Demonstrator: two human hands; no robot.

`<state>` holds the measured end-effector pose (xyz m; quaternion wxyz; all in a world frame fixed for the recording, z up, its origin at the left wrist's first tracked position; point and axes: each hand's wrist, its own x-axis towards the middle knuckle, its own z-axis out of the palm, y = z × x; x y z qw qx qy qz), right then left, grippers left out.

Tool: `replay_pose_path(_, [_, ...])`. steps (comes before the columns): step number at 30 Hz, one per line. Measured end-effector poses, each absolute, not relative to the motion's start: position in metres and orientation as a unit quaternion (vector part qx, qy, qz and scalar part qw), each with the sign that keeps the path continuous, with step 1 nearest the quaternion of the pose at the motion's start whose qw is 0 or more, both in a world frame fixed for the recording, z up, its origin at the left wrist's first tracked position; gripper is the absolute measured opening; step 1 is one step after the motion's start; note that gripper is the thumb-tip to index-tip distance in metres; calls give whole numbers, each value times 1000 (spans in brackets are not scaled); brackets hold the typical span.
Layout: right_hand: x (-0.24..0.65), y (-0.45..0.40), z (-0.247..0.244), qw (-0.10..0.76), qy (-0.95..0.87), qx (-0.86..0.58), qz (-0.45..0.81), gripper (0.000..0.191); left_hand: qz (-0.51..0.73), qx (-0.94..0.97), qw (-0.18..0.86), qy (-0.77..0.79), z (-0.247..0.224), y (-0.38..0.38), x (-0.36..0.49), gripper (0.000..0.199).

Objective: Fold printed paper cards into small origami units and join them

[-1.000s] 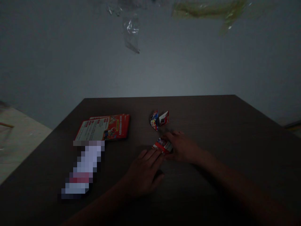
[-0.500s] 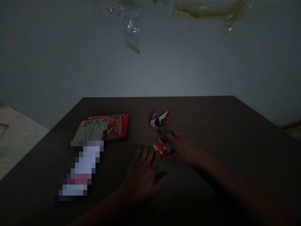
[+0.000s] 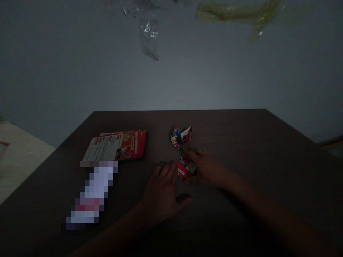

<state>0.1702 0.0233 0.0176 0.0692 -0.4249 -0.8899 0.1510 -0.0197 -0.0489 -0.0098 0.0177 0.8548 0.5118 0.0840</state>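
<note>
Between my two hands a small red printed piece (image 3: 185,168) lies on the dark table. My right hand (image 3: 207,167) has its fingers over the piece's right side, thumb at the lower edge and fingertips at the upper one. My left hand (image 3: 164,192) rests palm down with its fingers extended, fingertips at the piece's left edge and thumb out to the right. Just beyond them stand a crumpled blue and red wrapper (image 3: 175,137) and a folded white and red piece (image 3: 186,135).
Red and white printed packs (image 3: 115,145) lie overlapping at the left of the table (image 3: 227,128). Nearer me is a pixelated, bright elongated object (image 3: 93,192). A grey wall (image 3: 171,78) with tape and plastic stands behind the table.
My left hand's fingers have shifted slightly left and the red piece has turned or slid a little to the right. My right hand has barely moved.
</note>
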Motion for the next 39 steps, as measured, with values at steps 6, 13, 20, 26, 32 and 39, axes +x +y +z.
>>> replay_pose_path(6, [170,24,18,69,-892,-422,145,77,97,858,23,504,-3,-30,-20,82])
replay_pose_path(13, [169,22,16,88,-891,-423,141,72,105,860,23,498,-3,-15,-18,88])
replay_pose_path(20, [169,23,18,83,-889,-425,149,75,107,875,52,469,0,-31,-25,68])
replay_pose_path(26, [171,25,18,85,-891,-418,153,73,89,897,70,428,4,-45,-37,51])
replay_pose_path(32, [172,26,16,87,-888,-419,167,76,90,878,59,466,5,-47,-31,56])
replay_pose_path(39, [172,26,17,75,-884,-426,179,78,87,857,47,506,3,-45,-28,70])
